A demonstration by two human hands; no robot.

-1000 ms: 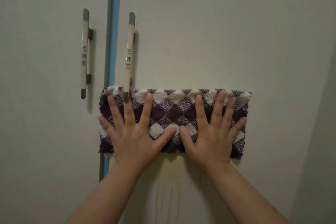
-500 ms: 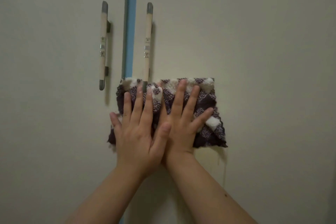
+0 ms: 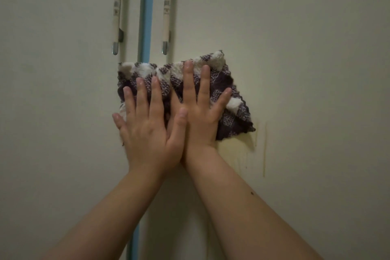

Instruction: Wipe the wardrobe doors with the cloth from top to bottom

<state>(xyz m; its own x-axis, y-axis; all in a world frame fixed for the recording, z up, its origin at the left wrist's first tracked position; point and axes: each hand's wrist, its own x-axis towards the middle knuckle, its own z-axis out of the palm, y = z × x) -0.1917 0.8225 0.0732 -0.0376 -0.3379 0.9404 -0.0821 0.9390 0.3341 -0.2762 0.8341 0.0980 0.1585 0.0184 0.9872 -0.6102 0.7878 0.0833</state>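
Note:
A dark purple and white checked cloth [image 3: 236,112] lies bunched against the cream wardrobe doors, just below the handles. It spans the blue strip [image 3: 145,17] between the left door [image 3: 52,91] and the right door [image 3: 306,48]. My left hand [image 3: 147,124] presses flat on the cloth's left part with straight, spread fingers. My right hand [image 3: 200,112] presses flat on its middle, thumb side tucked under my left thumb. The two hands touch side by side and hide much of the cloth.
Two slim vertical handles hang above the cloth, the left handle [image 3: 117,12] and the right handle [image 3: 166,10], one on each side of the blue strip. Thin wet streaks [image 3: 263,150] run down the right door below the cloth's right corner.
My right hand slid left until it met my left hand, gathering the cloth from a wide strip into a narrower bunch. The cloth now sits lower, clear of the handle ends.

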